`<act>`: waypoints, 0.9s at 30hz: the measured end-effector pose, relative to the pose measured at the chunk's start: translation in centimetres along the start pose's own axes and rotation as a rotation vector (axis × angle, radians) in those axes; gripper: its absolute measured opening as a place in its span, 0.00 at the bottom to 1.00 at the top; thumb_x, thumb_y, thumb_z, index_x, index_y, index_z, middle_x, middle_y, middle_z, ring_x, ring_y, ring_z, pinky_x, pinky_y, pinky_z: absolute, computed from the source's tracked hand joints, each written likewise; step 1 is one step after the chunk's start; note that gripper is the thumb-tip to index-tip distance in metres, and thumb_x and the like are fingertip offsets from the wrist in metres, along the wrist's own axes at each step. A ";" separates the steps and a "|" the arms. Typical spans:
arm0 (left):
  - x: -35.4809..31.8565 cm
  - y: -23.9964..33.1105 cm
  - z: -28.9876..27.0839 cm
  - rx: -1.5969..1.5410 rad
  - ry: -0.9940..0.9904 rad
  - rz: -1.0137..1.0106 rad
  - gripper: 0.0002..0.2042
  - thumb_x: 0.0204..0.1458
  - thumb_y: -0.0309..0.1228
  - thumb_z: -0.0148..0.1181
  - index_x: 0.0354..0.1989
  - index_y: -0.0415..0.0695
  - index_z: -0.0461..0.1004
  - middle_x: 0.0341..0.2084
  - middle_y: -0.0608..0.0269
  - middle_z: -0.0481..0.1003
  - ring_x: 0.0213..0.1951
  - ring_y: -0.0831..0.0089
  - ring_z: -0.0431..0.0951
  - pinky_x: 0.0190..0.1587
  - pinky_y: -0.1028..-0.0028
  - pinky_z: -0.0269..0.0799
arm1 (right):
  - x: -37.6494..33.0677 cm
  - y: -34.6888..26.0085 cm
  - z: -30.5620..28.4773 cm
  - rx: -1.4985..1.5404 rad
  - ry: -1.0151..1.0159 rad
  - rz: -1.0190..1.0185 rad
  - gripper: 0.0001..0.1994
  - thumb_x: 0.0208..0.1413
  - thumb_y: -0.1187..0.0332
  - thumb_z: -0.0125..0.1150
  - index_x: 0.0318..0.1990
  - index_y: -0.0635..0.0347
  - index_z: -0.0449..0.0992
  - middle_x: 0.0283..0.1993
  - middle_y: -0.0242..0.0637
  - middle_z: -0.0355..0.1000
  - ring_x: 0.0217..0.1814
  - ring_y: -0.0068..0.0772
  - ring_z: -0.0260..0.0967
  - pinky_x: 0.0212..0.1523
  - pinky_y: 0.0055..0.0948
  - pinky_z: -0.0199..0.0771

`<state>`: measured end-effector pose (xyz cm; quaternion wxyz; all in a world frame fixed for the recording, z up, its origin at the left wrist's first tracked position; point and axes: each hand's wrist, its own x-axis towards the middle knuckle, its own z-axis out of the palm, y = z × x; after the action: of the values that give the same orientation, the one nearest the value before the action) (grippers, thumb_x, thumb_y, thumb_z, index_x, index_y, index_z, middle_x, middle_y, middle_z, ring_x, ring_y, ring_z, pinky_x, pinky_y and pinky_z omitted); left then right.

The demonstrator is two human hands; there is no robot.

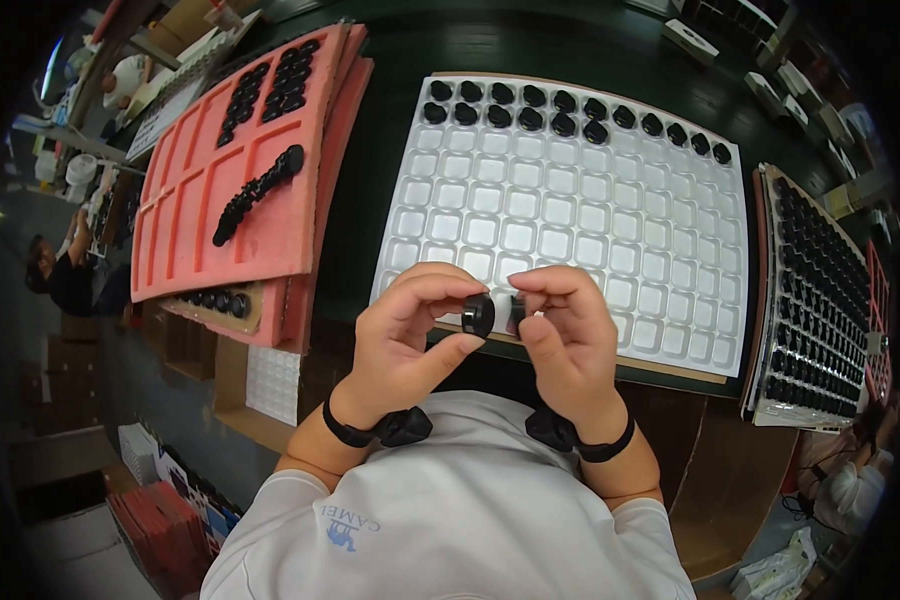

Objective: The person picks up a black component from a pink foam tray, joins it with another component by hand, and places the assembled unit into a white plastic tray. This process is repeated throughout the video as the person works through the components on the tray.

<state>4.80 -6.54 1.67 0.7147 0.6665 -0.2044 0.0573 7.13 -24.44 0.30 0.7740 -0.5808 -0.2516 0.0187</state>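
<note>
Head view: both hands up close to the chest, fingertips meeting in the middle. Left hand (405, 335) pinches a small black round cap-like part (478, 314) between thumb and fingers, disc face toward the camera. Right hand (568, 335) is closed on a second small black part (518, 306), mostly hidden by the fingers; can't tell its exact shape. The two parts sit just beside each other, about touching. Black wristbands on both wrists.

Directly beyond the hands: white blister tray (570, 215) with a grid of square pockets, black round parts (570, 112) filling only the far two rows, the second row only partly. The near pockets hold none.

Beyond and to the left of the left hand: pink foam trays (205, 215), stacked, with a curved string of black parts (258, 195) lying on top and more black parts in the far slots.

Right of the right hand: another tray (815, 310), tilted in view, packed with black parts.

All of it sits on a dark green bench top (385, 170). Another person (65, 270) is well off to the left.
</note>
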 end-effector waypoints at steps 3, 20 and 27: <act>-0.6 0.6 0.4 0.136 0.009 0.066 0.18 0.47 0.19 0.62 0.48 0.32 0.68 0.45 0.53 0.68 0.48 0.68 0.70 0.51 0.72 0.70 | 0.0 -0.3 0.7 -0.187 -0.047 -0.115 0.14 0.62 0.63 0.50 0.47 0.66 0.65 0.33 0.34 0.66 0.32 0.22 0.62 0.35 0.22 0.63; -0.8 1.4 -1.3 0.188 0.026 0.107 0.18 0.46 0.19 0.63 0.47 0.32 0.69 0.44 0.50 0.68 0.45 0.66 0.72 0.48 0.72 0.72 | 1.0 0.1 3.0 -0.005 -0.052 0.024 0.10 0.63 0.67 0.45 0.45 0.64 0.65 0.32 0.30 0.63 0.30 0.16 0.59 0.33 0.17 0.61; 2.9 -0.5 -1.3 0.153 -0.032 0.014 0.19 0.44 0.18 0.64 0.46 0.32 0.70 0.42 0.50 0.70 0.44 0.64 0.72 0.48 0.70 0.70 | 3.2 0.4 0.7 0.187 0.064 0.227 0.12 0.63 0.64 0.45 0.45 0.63 0.65 0.32 0.31 0.63 0.31 0.17 0.58 0.32 0.17 0.60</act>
<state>7.88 -5.84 2.27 0.6578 0.7185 -0.2156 0.0673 9.74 -22.69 1.23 0.8253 -0.5310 -0.1568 0.1109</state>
